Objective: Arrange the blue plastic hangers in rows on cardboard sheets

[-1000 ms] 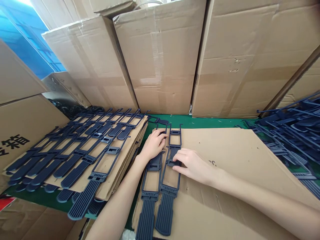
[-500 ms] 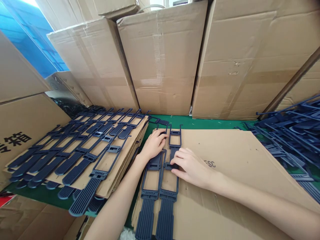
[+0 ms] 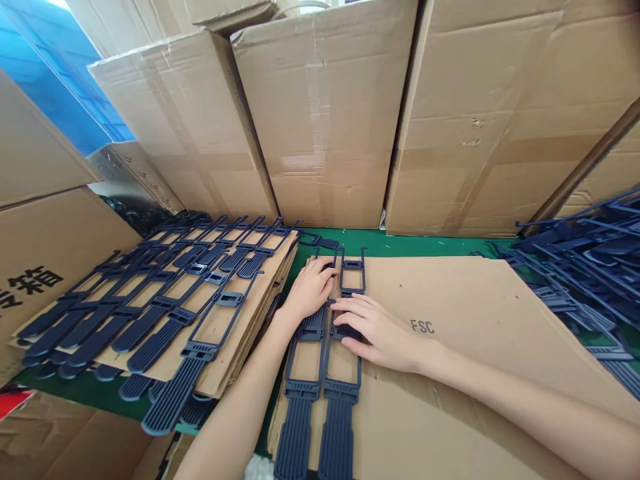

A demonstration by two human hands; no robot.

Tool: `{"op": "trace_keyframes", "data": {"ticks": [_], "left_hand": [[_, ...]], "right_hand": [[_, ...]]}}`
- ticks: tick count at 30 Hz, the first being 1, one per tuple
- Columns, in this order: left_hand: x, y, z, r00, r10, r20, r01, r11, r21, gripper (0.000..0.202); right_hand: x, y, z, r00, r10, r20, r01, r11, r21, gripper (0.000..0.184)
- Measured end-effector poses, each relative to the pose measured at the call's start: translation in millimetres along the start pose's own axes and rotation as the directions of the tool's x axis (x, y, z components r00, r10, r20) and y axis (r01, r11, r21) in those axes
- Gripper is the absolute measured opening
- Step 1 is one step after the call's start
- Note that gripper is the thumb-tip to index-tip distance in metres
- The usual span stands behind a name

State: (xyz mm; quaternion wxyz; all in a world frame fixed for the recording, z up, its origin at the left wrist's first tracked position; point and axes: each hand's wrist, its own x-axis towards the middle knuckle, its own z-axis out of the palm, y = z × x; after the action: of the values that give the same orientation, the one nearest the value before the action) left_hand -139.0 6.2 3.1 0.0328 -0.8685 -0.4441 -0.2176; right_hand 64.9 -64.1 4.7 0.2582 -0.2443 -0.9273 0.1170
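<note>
Beyond the fingers of both hands, a row of tall cardboard boxes with taped seams, upright on a green tabletop, with insides out of sight. Far to the left of the left fingers, a printed cardboard box with black characters, likewise hiding its inside. Beneath both hands, a flat cardboard sheet marked FSC, bearing dark blue plastic pieces with ribbed paddles and open frames.

Left hand resting over the far left piece and partly covering it, with fingers lightly bent and slightly apart; cannot tell whether gripping. Right hand loosely curled over the frame of the near right piece, with thumb apart from fingers; cannot tell whether pinching. Just ahead of the right fingers, the far right piece. Nearer than the left fingers, the near left piece.

Left of the left fingers, a cardboard stack bearing overlapping rows of similar pieces. Well right of the right fingers, a tangled heap of more.
</note>
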Motion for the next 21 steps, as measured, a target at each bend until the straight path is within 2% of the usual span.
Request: {"op": "trace_keyframes", "data": {"ticks": [12,16,21], "left_hand": [[-0.4,1.2,1.3,1.000,0.001,-0.013,-0.001,1.000,0.013,0.027],[-0.5,0.9,-0.6,1.000,0.003,-0.022,-0.002,1.000,0.031,0.030],[-0.1,4.7,-7.8,1.000,-0.003,-0.031,0.004,0.999,0.041,0.035]], "right_hand": [[-2.6,8.0,3.5,0.999,-0.044,-0.030,0.045,0.998,0.041,0.021],[-2.9,7.6,2.5,0.989,-0.048,-0.142,0.056,0.997,0.048,0.017],[-3.3,12.4,0.9,0.947,0.085,-0.311,-0.065,0.995,0.075,0.013]]}}
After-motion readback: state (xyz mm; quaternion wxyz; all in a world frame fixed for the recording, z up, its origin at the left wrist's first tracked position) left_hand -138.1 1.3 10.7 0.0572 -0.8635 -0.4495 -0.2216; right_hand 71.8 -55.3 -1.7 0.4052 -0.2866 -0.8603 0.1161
